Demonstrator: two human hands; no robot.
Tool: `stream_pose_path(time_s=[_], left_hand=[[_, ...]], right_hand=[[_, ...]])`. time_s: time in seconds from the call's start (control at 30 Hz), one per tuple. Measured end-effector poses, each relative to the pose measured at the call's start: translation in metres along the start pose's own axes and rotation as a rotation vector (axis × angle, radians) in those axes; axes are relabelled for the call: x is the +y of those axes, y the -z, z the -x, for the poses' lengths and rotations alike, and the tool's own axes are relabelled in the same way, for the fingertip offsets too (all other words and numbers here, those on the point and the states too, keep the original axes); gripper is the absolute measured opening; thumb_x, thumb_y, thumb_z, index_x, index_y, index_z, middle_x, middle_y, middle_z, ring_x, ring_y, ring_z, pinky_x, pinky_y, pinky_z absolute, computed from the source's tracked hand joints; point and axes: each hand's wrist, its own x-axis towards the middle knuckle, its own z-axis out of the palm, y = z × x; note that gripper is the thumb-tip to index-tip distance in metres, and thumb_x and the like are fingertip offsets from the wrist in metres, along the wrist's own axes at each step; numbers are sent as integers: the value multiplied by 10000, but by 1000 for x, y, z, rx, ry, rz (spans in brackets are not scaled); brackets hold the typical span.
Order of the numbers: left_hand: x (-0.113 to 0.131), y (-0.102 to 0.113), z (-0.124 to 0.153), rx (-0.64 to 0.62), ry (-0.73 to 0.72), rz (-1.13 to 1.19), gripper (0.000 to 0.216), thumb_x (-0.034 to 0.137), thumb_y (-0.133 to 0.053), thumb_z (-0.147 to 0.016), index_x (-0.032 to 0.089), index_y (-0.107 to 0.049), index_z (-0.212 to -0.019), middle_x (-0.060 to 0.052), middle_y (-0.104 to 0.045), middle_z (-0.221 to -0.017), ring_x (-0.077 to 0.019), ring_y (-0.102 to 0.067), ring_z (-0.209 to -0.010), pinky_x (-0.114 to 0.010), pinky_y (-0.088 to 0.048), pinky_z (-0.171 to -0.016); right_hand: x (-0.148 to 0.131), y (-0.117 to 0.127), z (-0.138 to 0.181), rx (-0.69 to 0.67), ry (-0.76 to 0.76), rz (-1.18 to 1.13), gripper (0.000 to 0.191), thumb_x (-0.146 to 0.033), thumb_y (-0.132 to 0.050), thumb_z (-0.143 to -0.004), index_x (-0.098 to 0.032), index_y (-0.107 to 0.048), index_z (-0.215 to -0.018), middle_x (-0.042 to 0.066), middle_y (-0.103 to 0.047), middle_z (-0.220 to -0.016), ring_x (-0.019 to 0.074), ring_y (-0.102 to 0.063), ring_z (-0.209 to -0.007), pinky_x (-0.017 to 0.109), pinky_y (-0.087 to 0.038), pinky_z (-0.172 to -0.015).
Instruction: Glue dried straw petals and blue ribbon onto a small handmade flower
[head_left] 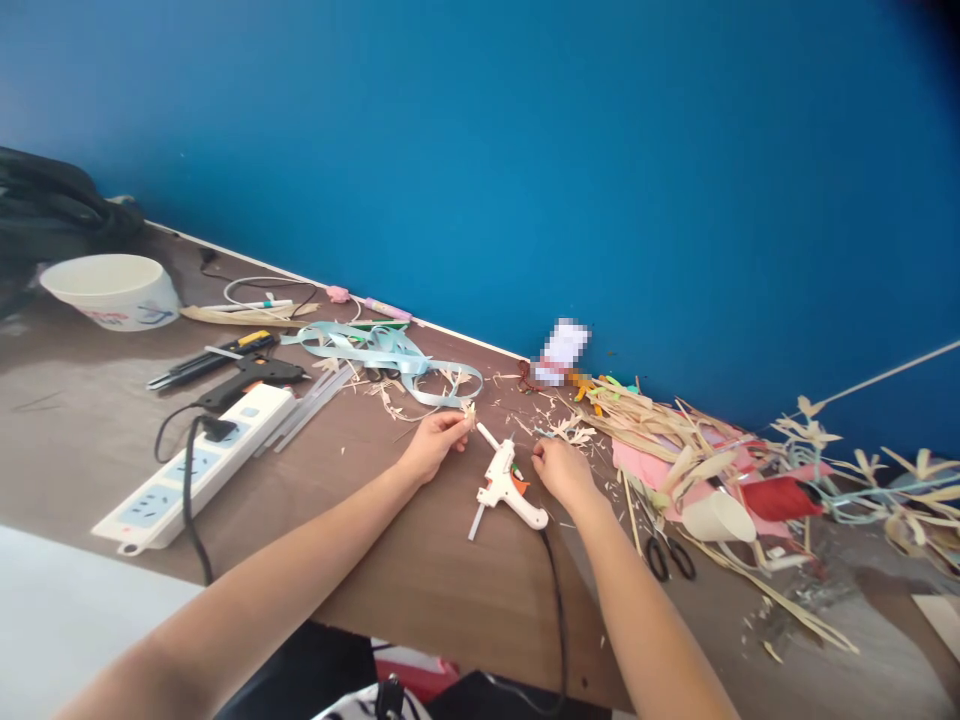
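My left hand [435,440] pinches a small straw-coloured piece [469,409] between its fingertips, just left of a white glue gun [504,485] that lies on the brown table [420,580]. My right hand [562,470] rests curled on the table to the right of the glue gun, fingers closed; what they hold, if anything, is hidden. The gun's black cord [556,610] runs off the front edge.
A white power strip [202,460] with a black plug, a black glue gun [251,378], clear glue sticks [315,405], light blue ribbon [390,350] and a white bowl [112,290] lie to the left. Straw strips [675,430], black scissors [670,555], a paper cup [716,518] and pink paper clutter the right.
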Motion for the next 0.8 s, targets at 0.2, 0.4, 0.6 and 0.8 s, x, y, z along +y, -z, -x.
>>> stream_pose_path(time_s=[0.2, 0.4, 0.6, 0.8], left_hand=[[-2, 3, -1, -8, -2, 17, 248, 347, -695, -606, 121, -671, -703, 13, -513, -537, -69, -430, -508, -176, -361, -464], [0, 5, 1, 19, 16, 69, 256, 340, -709, -585, 117, -679, -707, 8, -519, -549, -66, -432, -509, -175, -356, -465], [2, 4, 1, 7, 45, 126, 232, 328, -713, -582, 112, -658, -647, 15, -496, -497, -60, -426, -481, -172, -352, -458], [22, -1, 0, 23, 97, 295, 214, 280, -721, -582, 93, -653, -661, 9, -511, -549, -40, -424, -458, -154, -354, -420]], right_hand=[[-5, 1, -16, -108, -53, 27, 178, -136, -535, -677, -133, -662, -802, 142, -671, -833, 227, -622, -825, 261, -409, -657], [4, 4, -5, -105, -61, -25, 110, -111, -561, -605, -134, -633, -685, 143, -668, -786, 242, -620, -802, 275, -403, -653], [18, 14, 27, 25, -55, -194, 67, -205, -436, -711, -197, -484, -665, 18, -624, -655, 159, -598, -628, 240, -397, -566], [-15, 30, 36, 90, 130, -1008, 104, -173, -451, -665, -211, -367, -618, -56, -515, -528, 95, -494, -409, 210, -371, -439]])
